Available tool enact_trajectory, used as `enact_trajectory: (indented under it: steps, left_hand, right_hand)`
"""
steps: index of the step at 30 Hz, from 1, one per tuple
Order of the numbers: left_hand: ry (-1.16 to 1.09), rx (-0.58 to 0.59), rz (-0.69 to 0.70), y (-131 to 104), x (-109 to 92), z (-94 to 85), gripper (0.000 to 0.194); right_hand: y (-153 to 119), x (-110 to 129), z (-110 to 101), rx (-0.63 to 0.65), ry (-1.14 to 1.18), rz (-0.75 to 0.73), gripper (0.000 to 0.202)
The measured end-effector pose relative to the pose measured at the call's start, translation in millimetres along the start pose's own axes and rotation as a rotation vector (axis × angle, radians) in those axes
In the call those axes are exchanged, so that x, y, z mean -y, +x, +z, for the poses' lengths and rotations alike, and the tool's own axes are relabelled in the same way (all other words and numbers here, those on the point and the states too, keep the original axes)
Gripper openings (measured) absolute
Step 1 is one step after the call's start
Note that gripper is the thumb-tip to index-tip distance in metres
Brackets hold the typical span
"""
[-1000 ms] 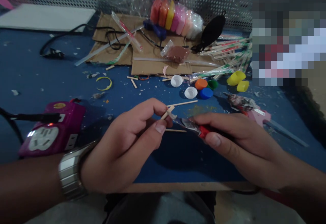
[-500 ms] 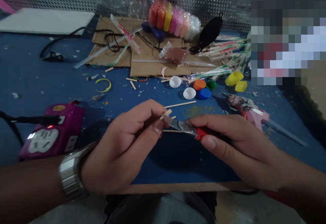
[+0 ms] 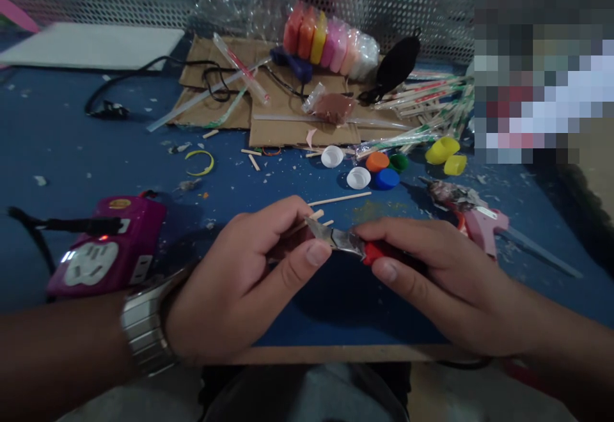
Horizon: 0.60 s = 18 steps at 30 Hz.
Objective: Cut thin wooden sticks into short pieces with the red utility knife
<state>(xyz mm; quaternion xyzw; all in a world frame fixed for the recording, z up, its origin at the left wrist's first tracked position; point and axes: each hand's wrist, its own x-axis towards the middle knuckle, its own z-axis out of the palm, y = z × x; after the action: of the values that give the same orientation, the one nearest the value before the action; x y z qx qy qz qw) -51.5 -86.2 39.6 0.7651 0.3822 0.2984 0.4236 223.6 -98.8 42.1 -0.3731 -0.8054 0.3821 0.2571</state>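
My left hand [image 3: 240,275] is left of the blue cap [image 3: 387,179] and closer to me. Its fingers are curled, holding a thin wood stick [image 3: 316,214], which is also left of the blue cap and closer to me. My right hand [image 3: 446,275], on my side of the blue cap, grips a red knife [image 3: 348,241], its tip at the stick. A pink glue gun [image 3: 484,220] lies to the right of the blue cap.

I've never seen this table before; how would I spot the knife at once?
Start at the blue table and look near its front edge for the right hand. It grips the knife, which points toward the left hand. Its silvery metal blade and red part set it apart from the pale sticks by its tip.
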Motion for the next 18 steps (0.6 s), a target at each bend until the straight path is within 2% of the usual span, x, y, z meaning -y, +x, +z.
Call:
enact_trajectory:
  steps: [18]
  left_hand:
    - [-0.033, -0.029, -0.005, -2.1, 2.0, 3.6, 0.041]
  right_hand:
    - [-3.0, 1.5, -0.8, 0.002, -0.045, 0.02, 0.011]
